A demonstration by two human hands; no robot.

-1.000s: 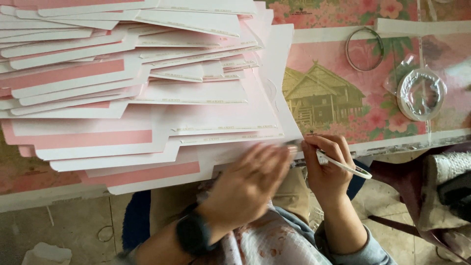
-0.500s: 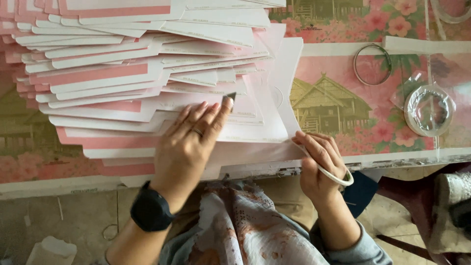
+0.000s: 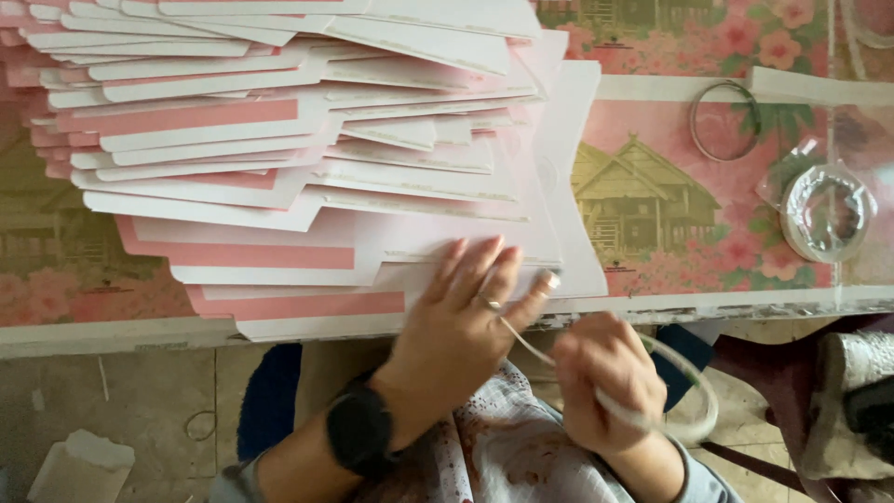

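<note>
Down at the near edge of the table [image 3: 764, 303], the left hand [image 3: 466, 321] lies flat and spread, fingers pressing on the lowest of the fanned pink-and-white card sheets [image 3: 372, 256], gripping nothing. Right hand [image 3: 605, 373] sits just off the edge, closed around a roll of thin clear tape [image 3: 684, 396], a strip stretched up to the left fingers. Looks like the taping step; next bit probably needs that strip laid straight along the sheet's edge.
</note>
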